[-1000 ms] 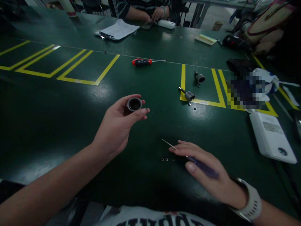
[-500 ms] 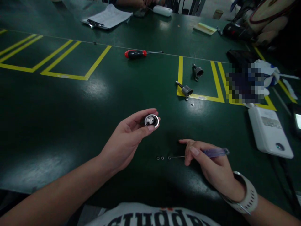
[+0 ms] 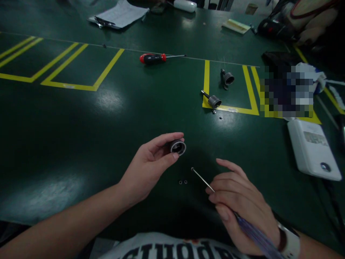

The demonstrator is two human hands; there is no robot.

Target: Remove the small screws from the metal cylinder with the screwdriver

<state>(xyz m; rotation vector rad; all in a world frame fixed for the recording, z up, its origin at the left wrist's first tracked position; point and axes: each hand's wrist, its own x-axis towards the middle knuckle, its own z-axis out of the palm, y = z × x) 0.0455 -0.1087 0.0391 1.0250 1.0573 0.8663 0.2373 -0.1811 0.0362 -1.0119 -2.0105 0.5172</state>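
My left hand (image 3: 147,163) grips a dark metal cup-shaped part (image 3: 178,147), its round open end tilted toward me. A thin screwdriver (image 3: 253,230) with a see-through purple handle is in my right hand (image 3: 239,201), its shaft pointing up and left. At the shaft's tip sits a small ring that looks like a nut (image 3: 192,169), just below and right of the cup. Two more small nuts (image 3: 185,182) lie on the green table (image 3: 107,144) below my left hand. The stem of the cup part, if any, is hidden by my fingers.
Two similar stemmed metal cups (image 3: 215,101) lie at a yellow-taped box, small nuts (image 3: 221,117) near them. A red-black screwdriver (image 3: 153,58) lies farther back, a clipboard (image 3: 121,16) behind it. On the right are a white device (image 3: 312,149) and another person's hand (image 3: 309,37).
The screwdriver tip has risen off the table with one nut, toward the cup, and the handle has swung down toward me. My left hand has lowered slightly and tilted the cup.
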